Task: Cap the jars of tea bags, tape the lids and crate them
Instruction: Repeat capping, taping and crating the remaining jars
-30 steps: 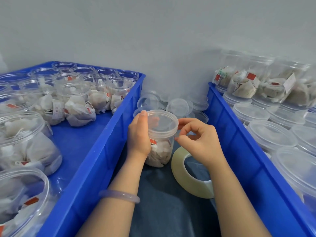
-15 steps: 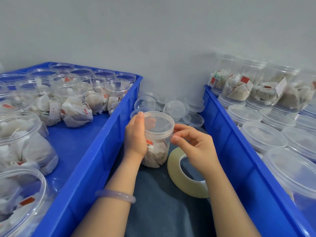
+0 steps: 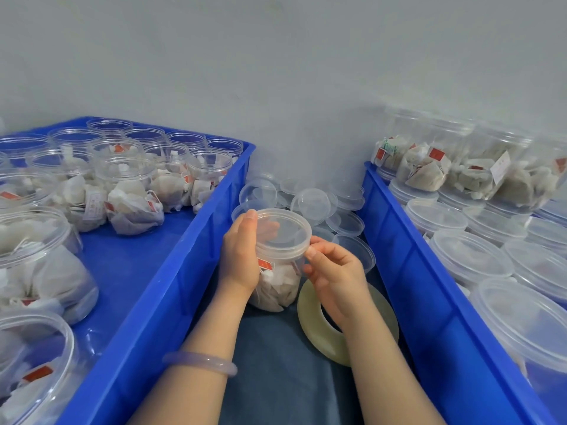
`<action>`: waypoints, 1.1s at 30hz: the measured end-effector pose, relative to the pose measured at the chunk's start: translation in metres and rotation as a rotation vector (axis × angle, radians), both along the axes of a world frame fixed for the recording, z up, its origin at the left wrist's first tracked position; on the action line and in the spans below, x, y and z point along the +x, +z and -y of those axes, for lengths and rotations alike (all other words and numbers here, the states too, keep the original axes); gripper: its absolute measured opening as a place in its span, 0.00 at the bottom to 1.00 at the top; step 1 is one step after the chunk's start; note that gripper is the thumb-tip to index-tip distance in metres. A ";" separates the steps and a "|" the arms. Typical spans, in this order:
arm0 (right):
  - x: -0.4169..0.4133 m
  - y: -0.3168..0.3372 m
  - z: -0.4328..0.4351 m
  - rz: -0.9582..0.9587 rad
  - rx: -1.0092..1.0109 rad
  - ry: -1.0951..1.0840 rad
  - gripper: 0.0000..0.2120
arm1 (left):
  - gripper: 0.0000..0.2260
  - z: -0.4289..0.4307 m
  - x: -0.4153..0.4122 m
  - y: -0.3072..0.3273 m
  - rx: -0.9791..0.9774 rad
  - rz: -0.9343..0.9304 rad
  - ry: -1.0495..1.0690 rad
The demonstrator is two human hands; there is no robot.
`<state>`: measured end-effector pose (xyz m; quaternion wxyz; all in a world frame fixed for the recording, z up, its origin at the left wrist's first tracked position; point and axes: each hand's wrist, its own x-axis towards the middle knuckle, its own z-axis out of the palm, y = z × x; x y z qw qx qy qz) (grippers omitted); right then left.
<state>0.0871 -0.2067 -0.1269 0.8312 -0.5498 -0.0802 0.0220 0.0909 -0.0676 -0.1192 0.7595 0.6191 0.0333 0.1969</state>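
The table [image 3: 276, 381] in front of you, covered in dark blue-grey cloth, runs up to a grey wall [image 3: 276, 87]. On it sit the left blue crate [image 3: 171, 271] and the right blue crate [image 3: 429, 302]. Between them lie loose clear lids [image 3: 313, 202] heaped by the wall, a roll of tape [image 3: 316, 329], and a capped jar [image 3: 280, 285], seemingly resting on the cloth.

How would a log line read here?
left hand: grips capped jar | right hand: pinches lid rim | tape roll: by right wrist
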 end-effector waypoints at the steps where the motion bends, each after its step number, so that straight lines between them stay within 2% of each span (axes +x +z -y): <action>1: 0.000 -0.001 0.000 0.004 -0.002 0.008 0.02 | 0.25 0.000 0.001 -0.001 0.006 0.005 0.001; 4: 0.004 0.007 0.003 0.077 -0.116 -0.040 0.09 | 0.21 0.000 0.000 0.000 -0.014 0.008 0.002; 6: 0.008 0.021 -0.002 0.101 -0.114 -0.123 0.09 | 0.17 0.003 -0.002 0.001 -0.020 0.030 0.010; 8: 0.010 0.031 -0.022 0.085 -0.122 -0.160 0.16 | 0.13 0.003 -0.005 0.006 0.003 0.061 0.005; 9: 0.008 0.032 -0.036 0.099 -0.185 -0.193 0.21 | 0.13 0.001 -0.005 0.008 0.025 0.072 -0.002; 11: 0.003 0.028 -0.060 0.152 -0.286 -0.341 0.23 | 0.16 -0.003 -0.003 0.015 0.107 0.056 -0.010; 13: 0.001 0.023 -0.069 0.192 -0.259 -0.470 0.17 | 0.16 -0.002 -0.002 0.020 0.154 0.049 0.024; 14: 0.002 0.023 -0.069 0.204 -0.243 -0.496 0.14 | 0.13 0.001 -0.003 0.022 0.130 0.063 0.059; 18: 0.009 0.027 -0.065 0.253 -0.316 -0.476 0.14 | 0.11 0.010 -0.005 0.025 0.091 0.105 0.257; 24: 0.005 0.015 -0.063 0.200 -0.292 -0.457 0.15 | 0.09 0.003 -0.002 0.015 0.082 0.070 0.098; 30: -0.020 0.040 -0.056 0.053 -0.428 -0.444 0.17 | 0.09 0.011 -0.012 0.029 0.058 -0.001 0.119; 33: -0.060 0.067 -0.043 0.172 -0.406 -0.516 0.19 | 0.11 0.027 -0.043 0.055 0.085 0.187 0.087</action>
